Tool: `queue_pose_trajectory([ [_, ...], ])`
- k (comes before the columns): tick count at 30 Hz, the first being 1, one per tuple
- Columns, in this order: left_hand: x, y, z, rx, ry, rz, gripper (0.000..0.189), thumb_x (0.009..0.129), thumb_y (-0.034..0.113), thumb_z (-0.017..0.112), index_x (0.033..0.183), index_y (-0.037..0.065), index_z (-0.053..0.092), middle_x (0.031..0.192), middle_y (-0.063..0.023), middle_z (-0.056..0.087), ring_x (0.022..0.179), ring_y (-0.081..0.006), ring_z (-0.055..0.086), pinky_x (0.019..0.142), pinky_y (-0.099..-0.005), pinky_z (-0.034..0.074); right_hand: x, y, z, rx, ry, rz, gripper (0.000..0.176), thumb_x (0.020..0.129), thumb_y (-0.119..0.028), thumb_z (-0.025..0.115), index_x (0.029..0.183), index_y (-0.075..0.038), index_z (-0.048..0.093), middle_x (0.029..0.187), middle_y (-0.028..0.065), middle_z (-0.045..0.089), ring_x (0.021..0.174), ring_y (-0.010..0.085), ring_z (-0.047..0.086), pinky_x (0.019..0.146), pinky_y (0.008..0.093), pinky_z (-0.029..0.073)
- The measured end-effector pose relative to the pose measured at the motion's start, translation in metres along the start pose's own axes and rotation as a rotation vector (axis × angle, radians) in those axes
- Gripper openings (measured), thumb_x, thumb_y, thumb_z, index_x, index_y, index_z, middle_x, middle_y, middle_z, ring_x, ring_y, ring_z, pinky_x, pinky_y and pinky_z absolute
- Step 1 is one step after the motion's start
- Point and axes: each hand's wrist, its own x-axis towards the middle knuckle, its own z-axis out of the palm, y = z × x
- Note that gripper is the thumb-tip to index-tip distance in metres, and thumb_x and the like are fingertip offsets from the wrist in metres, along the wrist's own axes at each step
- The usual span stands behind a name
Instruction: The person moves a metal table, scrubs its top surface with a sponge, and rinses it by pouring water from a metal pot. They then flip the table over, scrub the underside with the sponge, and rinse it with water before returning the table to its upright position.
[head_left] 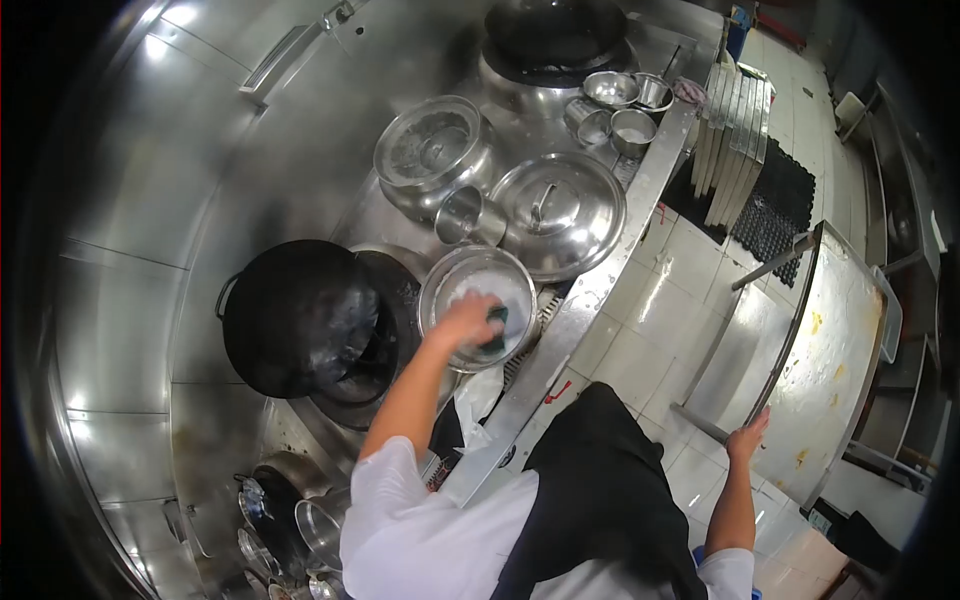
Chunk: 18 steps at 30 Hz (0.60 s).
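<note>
Head view: left hand (465, 322) grips a soft green sponge (497, 329) in a round steel bowl (478, 268), likely slippery; hold the rim. Right hand (748, 438) lies open on a flat steel counter (840, 330).

two woks (300, 320), two lids (555, 210), one sponge (497, 328)

Bright overhead light; glare streaked wall (130, 300) left of wok (300, 320); left hand (465, 320) right of wok blurred; fisheye bent edges.
</note>
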Motion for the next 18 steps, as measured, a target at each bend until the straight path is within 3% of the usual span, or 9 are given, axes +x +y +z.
queue_pose_trajectory([
  [2, 0.008, 0.001, 0.055, -0.087, 0.027, -0.263, 0.067, 0.076, 0.044, 0.070, 0.133, 0.015, 0.050, 0.135, -0.0300, 0.041, 0.125, -0.0441, 0.044, 0.104, -0.0474, 0.039, 0.005, -0.005, -0.002, -0.044, -0.016, 0.041, 0.083, 0.073, 0.012, 0.042, 0.149, -0.006, 0.015, 0.155, 0.0161, 0.018, 0.142, 0.0391, 0.016, 0.109, 0.0575, 0.023],
  [4, 0.036, -0.003, 0.070, -0.065, -0.040, -0.229, 0.061, 0.078, 0.043, 0.066, 0.131, 0.015, 0.052, 0.134, -0.0284, 0.043, 0.123, -0.0430, 0.046, 0.103, -0.0473, 0.039, 0.008, -0.011, -0.002, -0.081, -0.020, 0.095, 0.083, 0.072, 0.012, 0.042, 0.149, -0.006, 0.016, 0.155, 0.0155, 0.018, 0.143, 0.0382, 0.016, 0.109, 0.0585, 0.022],
  [10, 0.134, -0.097, 0.108, 0.607, -0.436, 0.399, 0.036, 0.093, 0.033, 0.045, 0.120, 0.017, 0.063, 0.128, -0.0187, 0.056, 0.112, -0.0363, 0.057, 0.097, -0.0469, 0.044, 0.009, 0.027, 0.005, 0.021, 0.046, -0.163, 0.064, 0.074, 0.004, 0.046, 0.138, 0.006, 0.036, 0.143, 0.0274, 0.036, 0.137, 0.0397, 0.029, 0.114, 0.0472, 0.021],
  [11, 0.103, -0.041, 0.051, 0.438, -0.520, 0.104, 0.036, 0.092, 0.035, 0.048, 0.117, 0.016, 0.064, 0.126, -0.0196, 0.057, 0.113, -0.0360, 0.057, 0.096, -0.0441, 0.044, 0.005, 0.042, 0.000, 0.072, 0.025, -0.261, 0.063, 0.079, -0.007, 0.055, 0.139, 0.003, 0.037, 0.147, 0.0248, 0.032, 0.138, 0.0399, 0.028, 0.114, 0.0517, 0.019],
  [13, 0.091, -0.078, 0.036, 0.116, 0.017, 0.154, 0.044, 0.087, 0.033, 0.056, 0.123, 0.009, 0.060, 0.121, -0.0189, 0.061, 0.113, -0.0340, 0.057, 0.093, -0.0399, 0.046, -0.022, -0.005, -0.065, 0.075, -0.036, 0.089, 0.066, 0.085, -0.026, 0.059, 0.142, -0.002, 0.037, 0.152, 0.0204, 0.025, 0.141, 0.0403, 0.021, 0.112, 0.0590, 0.016],
  [14, 0.098, -0.101, 0.022, -0.314, 0.034, -0.128, 0.050, 0.081, 0.026, 0.062, 0.124, 0.001, 0.058, 0.115, -0.0195, 0.064, 0.109, -0.0307, 0.059, 0.092, -0.0385, 0.045, -0.032, 0.004, -0.073, -0.006, 0.067, 0.187, 0.066, 0.087, -0.031, 0.059, 0.143, -0.004, 0.037, 0.154, 0.0189, 0.023, 0.141, 0.0401, 0.019, 0.110, 0.0611, 0.017],
  [15, 0.027, 0.005, -0.040, -0.288, 0.158, -0.127, 0.051, 0.077, 0.021, 0.064, 0.121, -0.003, 0.057, 0.114, -0.0186, 0.063, 0.105, -0.0268, 0.059, 0.090, -0.0375, 0.045, -0.043, 0.030, -0.074, 0.000, 0.098, 0.262, 0.066, 0.087, -0.031, 0.059, 0.143, -0.004, 0.037, 0.154, 0.0189, 0.023, 0.141, 0.0401, 0.019, 0.110, 0.0611, 0.017],
  [16, 0.036, -0.033, -0.042, -0.386, 0.293, 0.049, 0.044, 0.077, 0.014, 0.061, 0.118, -0.002, 0.058, 0.108, -0.0151, 0.064, 0.099, -0.0242, 0.059, 0.088, -0.0351, 0.045, -0.050, 0.052, -0.069, -0.065, 0.288, 0.343, 0.067, 0.088, -0.031, 0.057, 0.144, -0.004, 0.034, 0.153, 0.0202, 0.022, 0.142, 0.0397, 0.017, 0.109, 0.0619, 0.019],
  [18, -0.007, 0.046, -0.086, -0.427, 0.367, 0.189, 0.039, 0.077, 0.010, 0.064, 0.114, -0.001, 0.060, 0.103, -0.0117, 0.064, 0.096, -0.0208, 0.059, 0.087, -0.0326, 0.045, -0.059, 0.092, -0.066, -0.129, 0.471, 0.451, 0.067, 0.089, -0.032, 0.055, 0.145, -0.004, 0.032, 0.153, 0.0216, 0.021, 0.143, 0.0392, 0.015, 0.108, 0.0627, 0.020],
])
